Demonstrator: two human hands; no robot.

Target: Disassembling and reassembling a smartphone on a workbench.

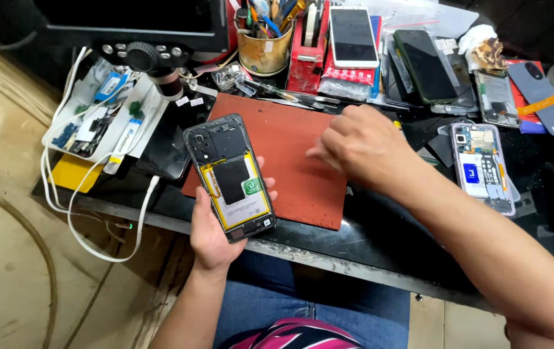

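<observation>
So the left hand (215,226) is cradling an opened-up phone (229,178) with its back cover off, palm underneath, thumb along the left edge and fingertips peeking out past the right edge, so the fingers are wrapped around it in a firm hold. The phone sits tilted over the front edge of the bench, innards facing up: a black frame, camera cluster at the top, a flat battery with a yellow border and a small green sticker.

The right hand (361,145) is off to the right of the phone, hovering low over a rust-coloured rubbery mat (290,136). Its fingers are curled down with the tips pinched toward the mat; I can't tell whether they're holding anything or whether they actually touch it.

Beyond the right hand's knuckles there's a round tan cup (264,48) stuffed with pens and tools, next to a red rack (306,52) with a white-framed phone (352,35) leaning on it. A dark glossy phone (427,64) lies further right, and another opened phone (484,165) with a purple rim rests just past the right wrist. Left of the held phone, a white tray (105,113) holds small parts and strips, with white cable (89,213) looping off the bench edge.
</observation>
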